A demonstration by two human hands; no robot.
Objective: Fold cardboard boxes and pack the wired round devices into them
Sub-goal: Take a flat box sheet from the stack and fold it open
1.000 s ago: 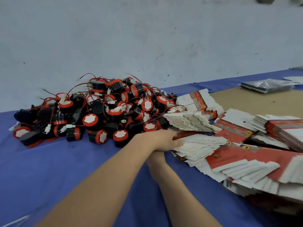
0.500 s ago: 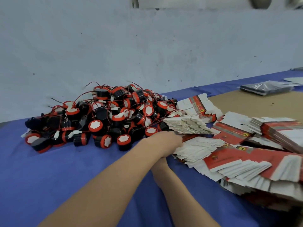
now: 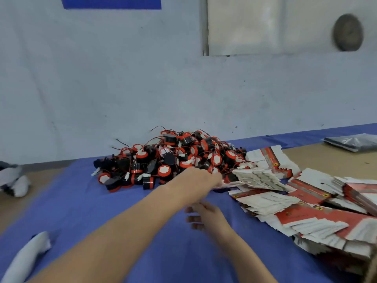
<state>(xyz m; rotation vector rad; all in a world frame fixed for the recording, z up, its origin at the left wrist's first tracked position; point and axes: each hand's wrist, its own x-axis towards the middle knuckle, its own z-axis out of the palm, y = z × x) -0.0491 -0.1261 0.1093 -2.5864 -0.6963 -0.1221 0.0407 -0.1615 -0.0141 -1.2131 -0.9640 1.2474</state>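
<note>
Round devices (image 3: 175, 158): a heap of black drums with red rims and white caps, trailing thin red wires (image 3: 158, 127) with small white plugs. The heap lies at the far side of the blue-covered desk (image 3: 85, 211), close to the pale wall (image 3: 122, 88).

Flat boxes (image 3: 318, 219): red-and-white cardboard blanks, all lying flat and fanned in several loose stacks. They lie just right of the heap, and the nearest stack (image 3: 259, 178) touches its right edge. Some rest on the blue cover, others on a brown cardboard sheet (image 3: 326, 160) further right.

Your left grip (image 3: 201, 178): it reaches across from the lower left to the foot of the heap, where the devices meet the nearest stack. The back of the hand faces you and hides the fingers. You cannot tell whether it grasps a blank, a device or nothing.

Your right grip (image 3: 206, 214): it hangs just above the blue cover, nearer to you than the left wrist and partly beneath it. It is released, with its fingers (image 3: 192, 218) loosely extended toward the left and holding nothing. The hand is blurred.

Surroundings: a dark plastic bag (image 3: 355, 141) lies at the far right, well apart from both grips. Two white blurred objects sit at the left edge, one further back (image 3: 14, 180) and one near the lower corner (image 3: 26, 256); what they are cannot be made out. On the wall are a blue sign (image 3: 111, 3), a pale panel (image 3: 265, 25) and a dark round disc (image 3: 347, 32).
</note>
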